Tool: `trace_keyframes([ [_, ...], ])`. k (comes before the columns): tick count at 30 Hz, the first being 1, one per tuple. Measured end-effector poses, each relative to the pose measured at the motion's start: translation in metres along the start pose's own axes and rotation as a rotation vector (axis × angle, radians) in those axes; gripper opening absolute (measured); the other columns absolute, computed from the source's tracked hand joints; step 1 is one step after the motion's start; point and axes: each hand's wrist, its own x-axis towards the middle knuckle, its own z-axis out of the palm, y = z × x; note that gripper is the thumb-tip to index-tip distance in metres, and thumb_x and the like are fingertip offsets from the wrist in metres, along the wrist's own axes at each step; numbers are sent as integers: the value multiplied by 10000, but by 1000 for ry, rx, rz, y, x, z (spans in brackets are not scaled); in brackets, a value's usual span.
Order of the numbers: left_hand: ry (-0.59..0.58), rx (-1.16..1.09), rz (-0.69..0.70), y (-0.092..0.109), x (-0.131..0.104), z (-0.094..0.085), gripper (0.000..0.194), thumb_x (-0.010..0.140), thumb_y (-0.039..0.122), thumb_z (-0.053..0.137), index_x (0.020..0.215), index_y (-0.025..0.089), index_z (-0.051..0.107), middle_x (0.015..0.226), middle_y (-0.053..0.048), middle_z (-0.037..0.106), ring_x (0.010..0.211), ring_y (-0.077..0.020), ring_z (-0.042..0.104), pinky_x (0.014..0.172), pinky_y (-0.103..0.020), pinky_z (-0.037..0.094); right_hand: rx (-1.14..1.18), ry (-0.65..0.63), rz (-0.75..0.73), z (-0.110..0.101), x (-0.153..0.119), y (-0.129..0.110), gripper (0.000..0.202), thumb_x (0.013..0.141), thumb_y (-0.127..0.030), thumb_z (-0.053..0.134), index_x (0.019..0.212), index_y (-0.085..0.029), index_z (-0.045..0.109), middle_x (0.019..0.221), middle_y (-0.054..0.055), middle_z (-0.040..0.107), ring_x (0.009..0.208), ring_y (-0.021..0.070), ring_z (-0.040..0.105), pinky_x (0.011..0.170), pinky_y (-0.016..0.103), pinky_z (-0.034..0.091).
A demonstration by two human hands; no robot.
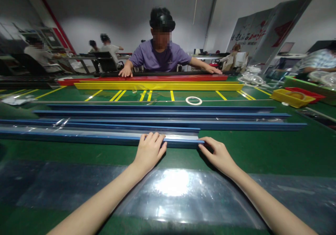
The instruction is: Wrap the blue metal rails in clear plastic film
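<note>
A long blue channel profile [181, 143] lies across the green table in front of me, running off the left edge of the view. My left hand [149, 151] is closed over its near wall, fingers inside the channel and thumb on the near side. At the profile's right end, my right hand [217, 152] has thumb and fingers closed around the near corner. Clear film shows inside the channel. Just beyond lie more blue profiles [252, 125], roughly parallel. A clear plastic sheet [147, 207] lies flat beneath my forearms.
Across the table a person [162, 58] rests both hands near a red profile [183, 78] and a yellow profile [162, 86]. A white tape ring [193, 97] lies between the yellow and blue pieces. Yellow [291, 99] and red trays stand at the right.
</note>
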Motion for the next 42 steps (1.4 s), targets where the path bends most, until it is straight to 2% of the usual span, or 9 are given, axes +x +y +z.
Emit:
trace_keyframes([
  [42, 23, -5, 26, -2, 1, 1, 256, 853, 292, 369, 978, 189, 567, 833, -40, 603, 778, -195, 494, 658, -330, 287, 0, 3, -10, 0, -1, 1, 207, 797, -311, 424, 891, -196, 567, 816, 28, 608, 737, 147, 554, 684, 275, 419],
])
